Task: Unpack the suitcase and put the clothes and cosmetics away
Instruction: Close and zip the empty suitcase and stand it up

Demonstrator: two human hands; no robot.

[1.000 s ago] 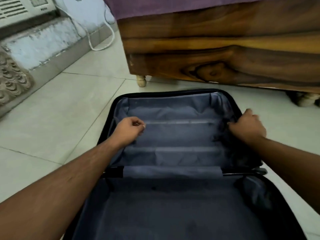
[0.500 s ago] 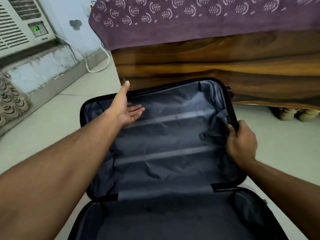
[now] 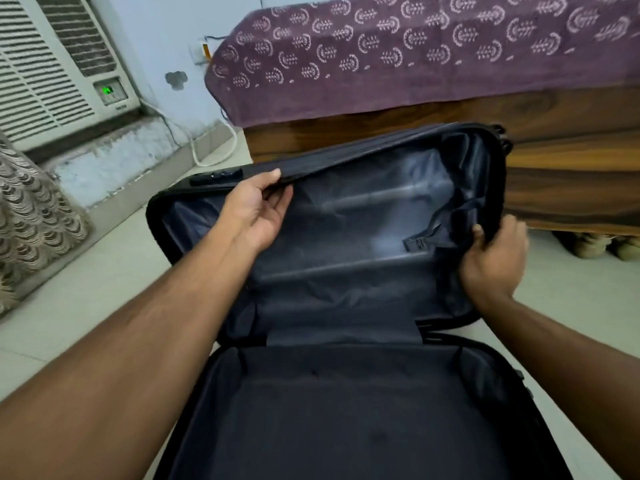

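A black suitcase (image 3: 346, 403) lies open on the tiled floor, lined in dark blue-grey fabric, with nothing inside either half. Its far half (image 3: 363, 237) is tilted up off the floor toward me. My left hand (image 3: 258, 211) grips that half's top rim, thumb over the edge and fingers on the lining. My right hand (image 3: 495, 258) grips its right rim, fingers curled around the edge. A loose strap buckle (image 3: 417, 242) hangs inside near my right hand. A combination lock (image 3: 216, 176) shows on the rim left of my left hand.
A wooden bed frame (image 3: 519, 133) with a purple patterned cover (image 3: 415, 57) stands right behind the suitcase. A window air conditioner (image 3: 52, 71) sits on a ledge at the left, with a white cable (image 3: 207, 147) on the floor. Shoes (image 3: 602, 245) lie under the bed at right.
The far half of the suitcase has risen further off the floor. My left hand went from flat on the lining to gripping the top rim. My right hand kept its hold on the right rim.
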